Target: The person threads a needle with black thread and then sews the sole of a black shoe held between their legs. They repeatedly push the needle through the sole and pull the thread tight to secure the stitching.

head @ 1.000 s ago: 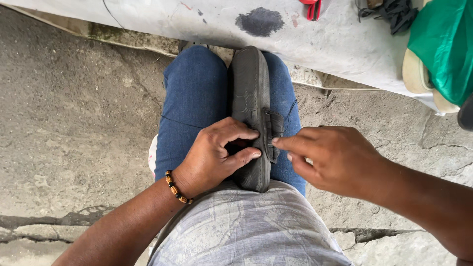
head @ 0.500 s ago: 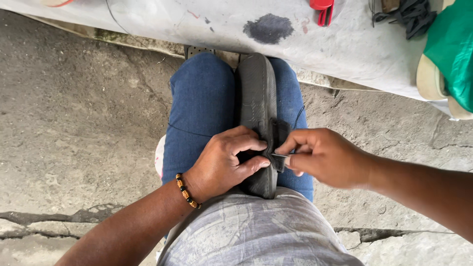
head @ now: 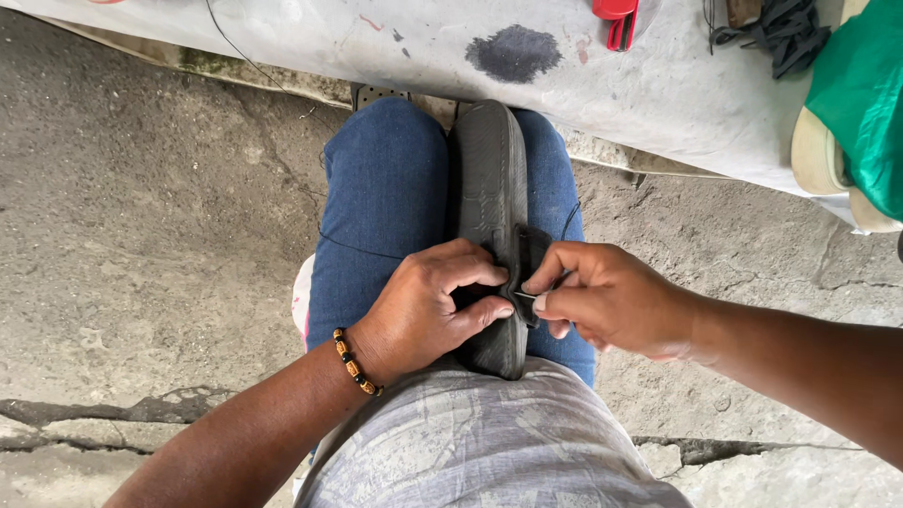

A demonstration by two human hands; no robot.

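A black sandal [head: 489, 188] stands on its edge between my knees, which are in blue jeans [head: 381, 198]. My left hand [head: 428, 310], with a beaded bracelet [head: 356, 362] at the wrist, grips the sandal's near end, thumb pressed on the sole edge. My right hand [head: 602, 301] pinches a thin metal needle [head: 525, 296] against the sandal's strap, right beside the left thumb. A dark thread [head: 568, 222] runs up from the strap by the right fingers.
Cracked concrete floor [head: 141, 235] lies all around. A dirty white sheet [head: 414, 42] with a dark stain spreads ahead, bearing a red tool [head: 616, 19], black straps [head: 767, 33], a green cloth [head: 861, 94] and a pale sole [head: 818, 155] at the right.
The view has shifted down a little, so knees and sandal sit lower. My right hand has closed in on the strap and now pinches the needle against the left thumb.
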